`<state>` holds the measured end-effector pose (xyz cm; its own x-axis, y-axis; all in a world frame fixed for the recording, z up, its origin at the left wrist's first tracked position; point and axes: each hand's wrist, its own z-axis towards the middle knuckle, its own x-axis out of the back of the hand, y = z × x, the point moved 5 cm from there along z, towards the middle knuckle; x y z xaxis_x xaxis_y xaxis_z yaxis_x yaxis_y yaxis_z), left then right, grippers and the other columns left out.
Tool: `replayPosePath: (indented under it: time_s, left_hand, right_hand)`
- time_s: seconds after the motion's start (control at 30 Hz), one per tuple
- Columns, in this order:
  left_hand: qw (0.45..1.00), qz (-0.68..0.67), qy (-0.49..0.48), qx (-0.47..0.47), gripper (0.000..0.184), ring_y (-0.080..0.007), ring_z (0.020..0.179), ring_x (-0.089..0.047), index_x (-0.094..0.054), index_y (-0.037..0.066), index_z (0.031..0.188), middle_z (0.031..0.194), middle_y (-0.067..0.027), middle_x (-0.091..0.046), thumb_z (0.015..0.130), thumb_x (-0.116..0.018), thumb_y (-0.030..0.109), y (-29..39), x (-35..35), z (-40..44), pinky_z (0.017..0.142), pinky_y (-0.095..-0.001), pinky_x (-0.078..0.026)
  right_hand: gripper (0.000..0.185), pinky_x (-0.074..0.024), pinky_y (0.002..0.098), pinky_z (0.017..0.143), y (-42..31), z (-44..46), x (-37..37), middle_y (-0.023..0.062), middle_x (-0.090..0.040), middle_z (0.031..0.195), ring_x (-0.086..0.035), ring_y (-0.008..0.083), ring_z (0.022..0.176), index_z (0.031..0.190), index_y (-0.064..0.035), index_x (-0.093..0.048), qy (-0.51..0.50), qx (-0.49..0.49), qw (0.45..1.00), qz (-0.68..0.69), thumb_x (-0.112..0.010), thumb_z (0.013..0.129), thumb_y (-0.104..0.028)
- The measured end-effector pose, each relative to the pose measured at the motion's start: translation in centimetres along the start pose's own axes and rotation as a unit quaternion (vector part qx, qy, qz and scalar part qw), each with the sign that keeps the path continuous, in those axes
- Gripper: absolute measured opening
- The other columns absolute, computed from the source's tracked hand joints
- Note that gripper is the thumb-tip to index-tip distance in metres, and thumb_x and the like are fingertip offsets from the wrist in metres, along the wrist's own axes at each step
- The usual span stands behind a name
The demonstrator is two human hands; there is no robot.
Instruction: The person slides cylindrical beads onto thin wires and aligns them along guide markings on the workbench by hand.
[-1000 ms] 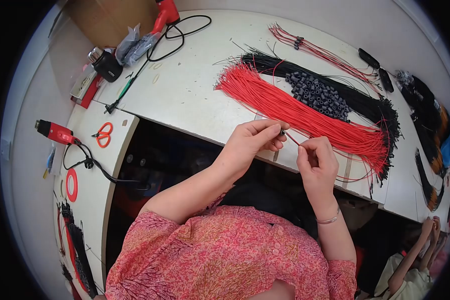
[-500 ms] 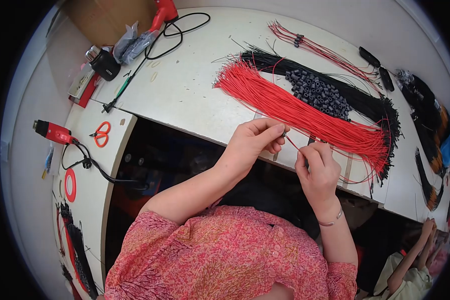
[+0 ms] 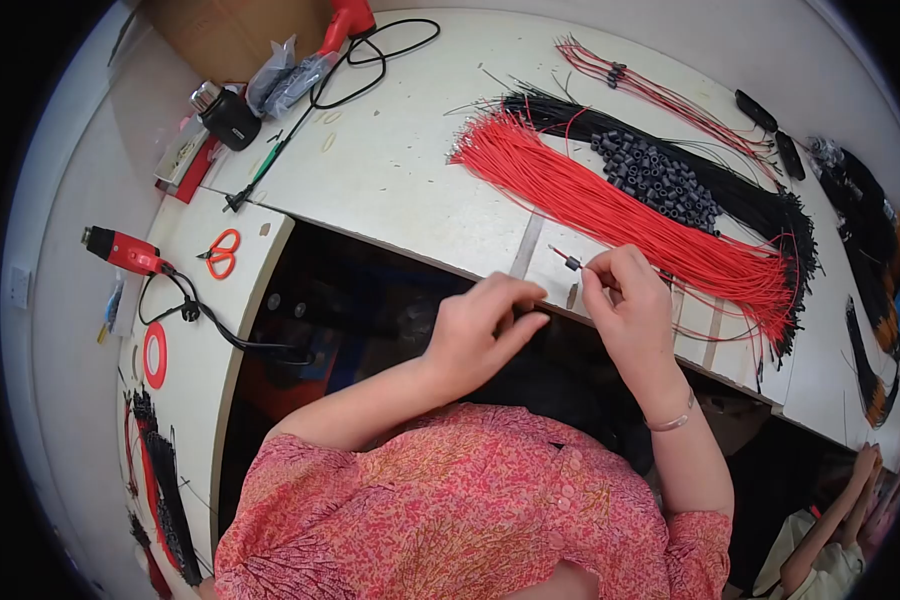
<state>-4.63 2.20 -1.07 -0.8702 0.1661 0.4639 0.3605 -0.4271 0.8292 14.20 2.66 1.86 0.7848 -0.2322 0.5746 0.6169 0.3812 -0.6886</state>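
Note:
My right hand [image 3: 628, 290] pinches wires near their end at the table's front edge. A small dark grey cylindrical bead [image 3: 572, 263] sits on these wires just beyond the fingertips, and a short red wire tip [image 3: 557, 251] sticks out past it. My left hand [image 3: 485, 325] is to the left, apart from the wires, with thumb and forefinger spread and nothing seen between them. Behind my right hand lies a thick bundle of red wires [image 3: 610, 205]. A heap of similar grey beads [image 3: 655, 180] rests between it and a bundle of black wires [image 3: 745, 195].
Left are orange-handled scissors [image 3: 220, 254], a red heat gun [image 3: 120, 250], a roll of red tape [image 3: 155, 355] and a black cylinder with a metal top [image 3: 227, 118]. Several red wires with beads [image 3: 660, 105] lie at the back. Another person's arms [image 3: 840, 500] show at lower right.
My left hand has let go of the wire end and moved left and down, its fingers opening. The bead on the wires in my right hand now shows. The view has shifted slightly.

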Motion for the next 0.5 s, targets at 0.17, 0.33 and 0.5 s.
replayPosePath:
  time_s: [0.17,0.33,0.5]
  left_hand:
    - [0.975,0.162,0.047,-0.147,0.053,-0.0145,0.064,-0.06,-0.055,0.002,0.131,0.124,-0.0141,-0.063,0.082,-0.075,0.005,0.2,-1.2,-1.6,0.058,-0.0232,-0.05]
    - [0.98,0.185,-0.013,-0.077,0.062,-0.0202,0.068,-0.065,-0.051,0.003,0.136,0.152,-0.0171,-0.047,0.08,-0.076,0.006,-0.5,-1.4,-0.1,0.054,-0.0258,-0.052]
    - [0.981,0.161,0.001,-0.11,0.06,-0.0227,0.072,-0.068,-0.052,0.004,0.135,0.158,-0.0172,-0.041,0.08,-0.076,0.008,-1.6,-1.6,0.5,0.053,-0.0269,-0.052]
  right_hand:
    - [0.009,-0.045,0.0311,0.052,-0.5,1.9,-2.8,0.0048,-0.059,0.081,-0.055,0.021,0.056,0.085,-0.0058,-0.061,-0.023,0.042,0.995,-0.089,-0.07,0.082,-0.005]
    - [0.009,-0.0457,0.0314,0.052,-0.4,2.3,-3.6,0.0046,-0.059,0.079,-0.056,0.0214,0.055,0.084,-0.0065,-0.061,-0.039,0.044,0.985,-0.163,-0.07,0.081,-0.005]
    - [0.009,-0.0456,0.0321,0.052,-0.5,2.7,-3.6,0.0047,-0.058,0.078,-0.055,0.0214,0.054,0.084,-0.007,-0.061,-0.054,0.037,0.983,-0.174,-0.07,0.081,-0.005]
